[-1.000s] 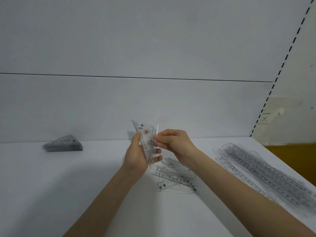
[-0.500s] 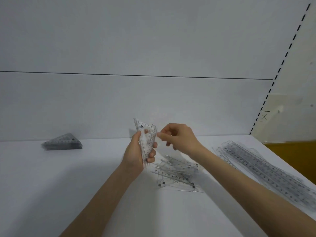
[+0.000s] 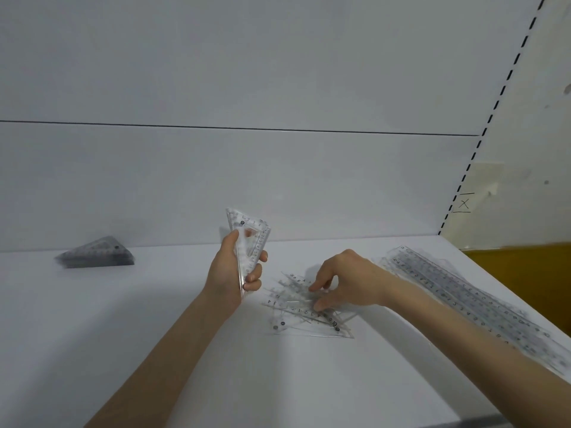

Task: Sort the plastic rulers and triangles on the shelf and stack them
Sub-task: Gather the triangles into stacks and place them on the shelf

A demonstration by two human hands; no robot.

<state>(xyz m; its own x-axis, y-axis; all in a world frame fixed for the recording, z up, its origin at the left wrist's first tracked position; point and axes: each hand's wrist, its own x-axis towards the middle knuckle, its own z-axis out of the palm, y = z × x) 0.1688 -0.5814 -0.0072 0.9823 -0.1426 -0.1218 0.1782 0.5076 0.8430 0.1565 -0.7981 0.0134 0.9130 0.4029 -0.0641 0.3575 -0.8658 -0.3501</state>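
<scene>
Off the triangles (image 3: 251, 230) the left hand (image 3: 227, 273) clasps, the right hand (image 3: 349, 279) now reaches the loose pile (image 3: 309, 322) just beside, fingertips touching, pinch unclear, seemingly fetching another piece.

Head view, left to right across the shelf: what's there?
Dark triangle stack → left hand gripping clear triangles → loose pile under the right hand → long rulers.

Left hand (image 3: 230, 268) raised, fingers curled round triangles (image 3: 251, 242); right hand (image 3: 347, 281) low, palm down, thumb and index apart, tips on pile (image 3: 296, 318).
</scene>
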